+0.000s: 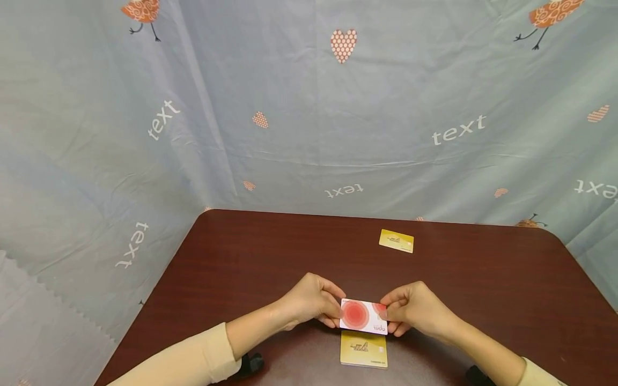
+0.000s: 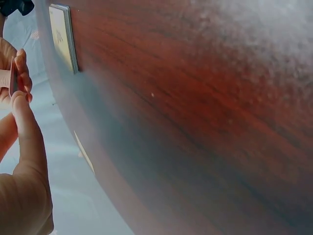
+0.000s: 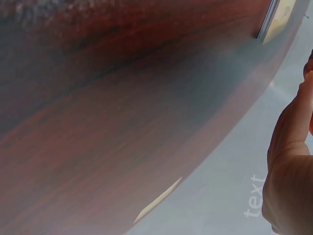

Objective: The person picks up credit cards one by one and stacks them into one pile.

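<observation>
A white card with red circles [image 1: 359, 316] is held up off the table between both hands in the head view. My left hand [image 1: 314, 301] pinches its left edge, and my right hand [image 1: 416, 310] pinches its right edge. Just below the card, nearer my body, lies a stack of yellow cards [image 1: 363, 351]; the raised card may hide its far edge. In the left wrist view the left hand [image 2: 29, 161] grips the card [image 2: 13, 78], seen nearly edge-on. The right wrist view shows the right hand [image 3: 291, 161] only partly, its fingertips cut off.
A single yellow card [image 1: 396, 240] lies flat near the far edge of the dark wooden table [image 1: 270, 241]. Behind the table hangs a patterned grey-blue cloth [image 1: 289, 155], which also covers the sides.
</observation>
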{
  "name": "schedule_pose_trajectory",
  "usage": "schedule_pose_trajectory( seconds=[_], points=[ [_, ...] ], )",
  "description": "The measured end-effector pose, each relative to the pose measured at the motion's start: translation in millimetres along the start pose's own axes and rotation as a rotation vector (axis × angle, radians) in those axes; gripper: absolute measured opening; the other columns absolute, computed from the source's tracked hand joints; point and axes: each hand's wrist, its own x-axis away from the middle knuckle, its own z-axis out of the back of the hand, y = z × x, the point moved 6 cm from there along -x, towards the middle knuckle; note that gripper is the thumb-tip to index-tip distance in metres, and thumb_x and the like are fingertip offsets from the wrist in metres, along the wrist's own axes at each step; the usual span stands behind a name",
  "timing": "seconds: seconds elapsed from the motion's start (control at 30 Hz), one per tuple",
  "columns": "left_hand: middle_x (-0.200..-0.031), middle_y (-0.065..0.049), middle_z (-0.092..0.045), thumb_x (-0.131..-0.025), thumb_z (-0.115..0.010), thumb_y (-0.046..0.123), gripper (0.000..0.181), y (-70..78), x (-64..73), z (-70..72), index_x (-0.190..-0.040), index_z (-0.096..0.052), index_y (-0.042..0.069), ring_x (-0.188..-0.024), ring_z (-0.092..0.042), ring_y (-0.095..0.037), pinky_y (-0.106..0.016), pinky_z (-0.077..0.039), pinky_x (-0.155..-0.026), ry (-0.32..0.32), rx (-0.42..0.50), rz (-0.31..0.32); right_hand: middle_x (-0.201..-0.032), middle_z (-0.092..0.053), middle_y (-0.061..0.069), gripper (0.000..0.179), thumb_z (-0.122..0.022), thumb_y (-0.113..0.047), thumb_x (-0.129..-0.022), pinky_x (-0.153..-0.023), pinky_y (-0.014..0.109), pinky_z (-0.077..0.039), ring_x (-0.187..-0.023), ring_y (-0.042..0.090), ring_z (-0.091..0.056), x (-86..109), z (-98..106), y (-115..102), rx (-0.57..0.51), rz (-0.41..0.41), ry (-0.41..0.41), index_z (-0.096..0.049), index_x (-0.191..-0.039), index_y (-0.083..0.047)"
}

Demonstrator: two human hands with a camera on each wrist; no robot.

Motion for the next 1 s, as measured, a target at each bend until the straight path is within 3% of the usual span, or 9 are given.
schedule_pose_trajectory(
  seconds=[0.3,0.83,1.0],
  points=[
    [-0.076,-0.016,-0.072,-0.08,-0.073,-0.02,0.029,-7.6,4.5,-7.3,-0.108,-0.069,-0.011,-0.058,-0.069,-0.017,-0.029,-0.061,-0.056,-0.009,0.011,0.023,-0.08,-0.074,0.016,0.021,-0.075,0.001,-0.09,-0.057,0.034,-0.062,-0.062,0.021,-0.069,5.0,-4,4,0.032,0.018,-0.026,-0.072,-0.106,0.014],
    [-0.077,-0.024,-0.072,-0.079,-0.072,-0.022,0.027,-22.2,10.3,-20.3,-0.102,-0.068,-0.008,-0.057,-0.07,-0.019,-0.027,-0.06,-0.054,-0.048,-0.013,0.044,-0.07,-0.072,0.016,0.01,-0.078,-0.002,-0.089,-0.05,0.029,-0.059,-0.056,0.015,-0.067,10.5,-15,12,0.09,0.025,-0.069,-0.076,-0.095,0.006],
    [-0.071,-0.017,-0.071,-0.079,-0.073,-0.022,0.026,-24.1,11.3,-21.0,-0.099,-0.068,-0.007,-0.054,-0.068,-0.016,-0.025,-0.059,-0.052,-0.05,-0.037,0.043,-0.068,-0.071,0.015,0.01,-0.079,-0.002,-0.089,-0.05,0.03,-0.059,-0.055,0.016,-0.067,9.4,-19,15,0.106,0.02,-0.082,-0.075,-0.093,0.006]
  ],
)
